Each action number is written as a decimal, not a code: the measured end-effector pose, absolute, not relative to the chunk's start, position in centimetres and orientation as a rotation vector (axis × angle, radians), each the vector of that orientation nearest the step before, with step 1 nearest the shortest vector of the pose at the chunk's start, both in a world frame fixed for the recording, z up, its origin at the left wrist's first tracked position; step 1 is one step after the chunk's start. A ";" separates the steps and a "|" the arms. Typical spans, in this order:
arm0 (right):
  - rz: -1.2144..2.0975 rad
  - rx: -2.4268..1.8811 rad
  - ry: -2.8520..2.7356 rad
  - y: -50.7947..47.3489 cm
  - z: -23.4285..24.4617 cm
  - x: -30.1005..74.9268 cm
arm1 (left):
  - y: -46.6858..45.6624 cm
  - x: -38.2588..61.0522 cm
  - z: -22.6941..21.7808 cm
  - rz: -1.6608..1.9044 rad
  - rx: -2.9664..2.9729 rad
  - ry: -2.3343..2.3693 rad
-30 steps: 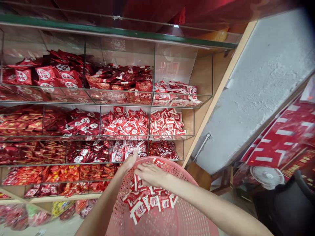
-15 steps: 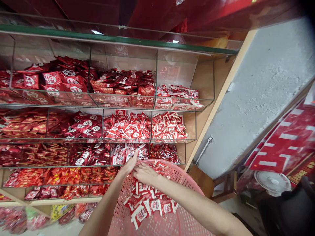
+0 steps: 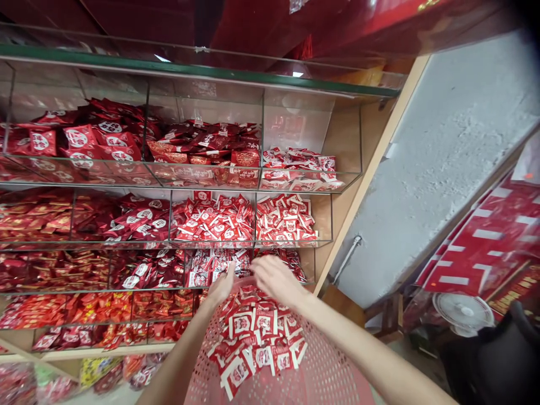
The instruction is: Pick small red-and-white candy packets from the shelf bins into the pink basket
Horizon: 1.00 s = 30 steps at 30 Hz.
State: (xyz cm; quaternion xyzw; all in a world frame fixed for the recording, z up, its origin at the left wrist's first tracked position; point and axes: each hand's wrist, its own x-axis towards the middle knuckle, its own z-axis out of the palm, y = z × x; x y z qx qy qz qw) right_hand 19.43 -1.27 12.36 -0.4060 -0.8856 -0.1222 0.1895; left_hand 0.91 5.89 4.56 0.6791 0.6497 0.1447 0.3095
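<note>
A pink perforated basket (image 3: 329,377) is tilted up toward glass shelves, with several red-and-white packets (image 3: 257,332) heaped at its far edge. My left hand (image 3: 221,287) grips the basket's far rim, thumb up. My right hand (image 3: 276,278) hovers over the top of the packet heap, fingers spread and bent downward. Both hands sit just in front of the third shelf's bin (image 3: 219,261) of similar packets.
Glass-fronted bins (image 3: 211,219) hold several kinds of red wrapped sweets across several tiers. A wooden frame (image 3: 363,185) and a grey wall (image 3: 442,146) lie to the right. A small white fan (image 3: 462,312) and red banners (image 3: 485,236) stand lower right.
The basket has tipped up closer to the shelves and the packets slid toward its far rim. My right hand rose from inside the basket to the top of the heap.
</note>
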 end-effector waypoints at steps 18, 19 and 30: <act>0.058 -2.177 -2.207 2.3 20.1 32.9 | 5.2 1.2 5.1 0.397 1.692 1.722; 0.051 -2.172 -2.199 2.5 20.0 32.9 | 5.2 1.2 5.2 0.403 1.678 1.719; -0.208 -1.863 -1.974 1.1 19.1 32.0 | 5.0 1.4 5.4 0.416 1.673 1.735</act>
